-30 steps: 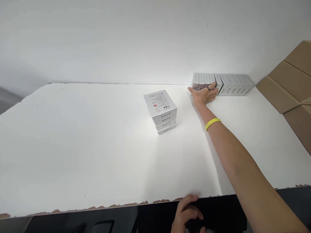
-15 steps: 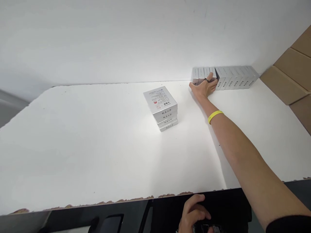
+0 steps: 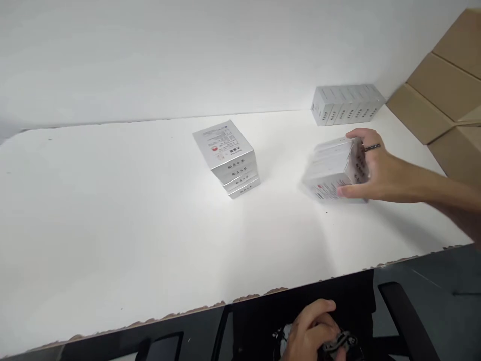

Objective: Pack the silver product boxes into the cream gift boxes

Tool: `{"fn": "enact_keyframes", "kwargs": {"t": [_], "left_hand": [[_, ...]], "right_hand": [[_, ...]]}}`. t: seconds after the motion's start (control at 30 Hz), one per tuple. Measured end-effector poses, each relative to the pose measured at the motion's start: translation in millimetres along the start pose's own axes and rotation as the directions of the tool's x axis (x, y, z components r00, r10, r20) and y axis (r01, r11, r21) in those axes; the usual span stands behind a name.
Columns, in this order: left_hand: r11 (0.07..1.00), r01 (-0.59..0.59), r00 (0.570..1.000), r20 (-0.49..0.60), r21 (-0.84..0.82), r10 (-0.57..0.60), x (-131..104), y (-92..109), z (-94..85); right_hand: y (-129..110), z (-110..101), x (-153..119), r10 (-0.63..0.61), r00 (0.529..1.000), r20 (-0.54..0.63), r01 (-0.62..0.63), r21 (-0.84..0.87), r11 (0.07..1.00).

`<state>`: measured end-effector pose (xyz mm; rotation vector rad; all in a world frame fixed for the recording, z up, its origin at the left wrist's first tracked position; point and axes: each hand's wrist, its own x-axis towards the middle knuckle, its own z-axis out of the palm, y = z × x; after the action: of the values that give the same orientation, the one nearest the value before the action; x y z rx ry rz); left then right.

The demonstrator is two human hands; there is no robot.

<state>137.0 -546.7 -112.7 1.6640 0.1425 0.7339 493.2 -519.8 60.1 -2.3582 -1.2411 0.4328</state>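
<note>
My right hand (image 3: 370, 168) is closed around a block of several silver boxes (image 3: 330, 163), thumb on the near side and fingers over the far end. Motion blurs the block, and I cannot tell whether it touches the table. To its left stands a stack of several flat silver boxes (image 3: 229, 155), slightly uneven, with printed text and a red mark on top. My left hand (image 3: 313, 328) is below the table's front edge, its fingers curled by a dark item with a pale pattern that I cannot make out.
A row of upright silver boxes (image 3: 347, 105) stands against the white wall (image 3: 169, 60). Folded brown cardboard (image 3: 432, 95) leans at the right. The white table (image 3: 131, 225) has a chipped front edge. A black chair armrest (image 3: 408, 318) shows below it.
My right hand has pulled several boxes off the left end of the row and brought them nearer and to the right. My left hand stays low. The view has shifted slightly.
</note>
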Motion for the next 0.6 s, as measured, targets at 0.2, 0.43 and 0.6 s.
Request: {"fn": "enact_keyframes", "kwargs": {"t": [0.2, 0.43, 0.6], "left_hand": [[0.975, -0.213, 0.977, 0.031, 0.067, 0.211, 5, -6, -1.3], [0.990, -0.112, 0.994, 0.016, 0.087, 0.111, 4, 3, 0.2], [0.967, -0.193, 0.981, 0.040, 0.167, 0.189, 25, 11, 3.4]], "right_hand": [[-49, -23, -2, 0.047, 0.954, 0.296, 0.094, -0.445, 0.891], [-40, -4, 1, -0.172, 0.947, 0.273, 0.252, -0.293, 0.922], [-32, -6, -5, -0.182, 0.963, 0.197, 0.230, -0.259, 0.938]]}}
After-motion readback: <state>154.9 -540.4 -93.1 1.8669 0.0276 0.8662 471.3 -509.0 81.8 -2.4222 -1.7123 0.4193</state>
